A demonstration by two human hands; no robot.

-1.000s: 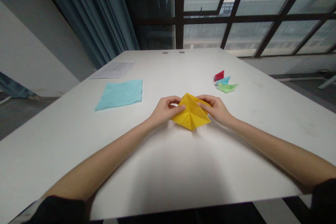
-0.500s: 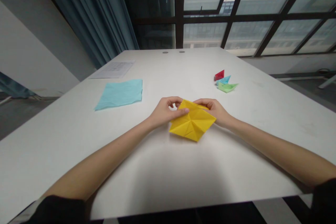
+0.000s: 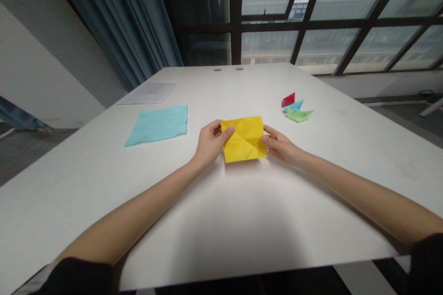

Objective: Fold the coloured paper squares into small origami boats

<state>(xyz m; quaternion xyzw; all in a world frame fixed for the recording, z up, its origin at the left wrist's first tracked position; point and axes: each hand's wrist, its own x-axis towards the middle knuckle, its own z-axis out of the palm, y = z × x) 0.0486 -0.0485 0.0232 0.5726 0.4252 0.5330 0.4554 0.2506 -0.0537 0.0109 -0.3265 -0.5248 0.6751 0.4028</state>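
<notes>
A creased, folded sheet of yellow paper (image 3: 245, 140) is held up just over the table between my two hands. My left hand (image 3: 211, 142) pinches its left edge, the thumb lying across the front near the upper corner and the fingers behind. At the right edge, my right hand (image 3: 282, 145) grips the paper between thumb and fingers. Diagonal fold lines meet near the middle of the sheet, whose outline is roughly square. Its back side is hidden from me.
The white table (image 3: 221, 226) carries a light blue cloth or paper (image 3: 159, 124) at left and a printed sheet (image 3: 148, 92) behind it. Small folded paper boats, red (image 3: 288, 99), blue (image 3: 294, 106) and green (image 3: 299, 115), sit at right. A curtain (image 3: 131, 23) hangs behind.
The yellow paper has turned from a slanted, diamond-like position to a nearly level square facing me. My right hand has shifted to its right edge, thumb now in front.
</notes>
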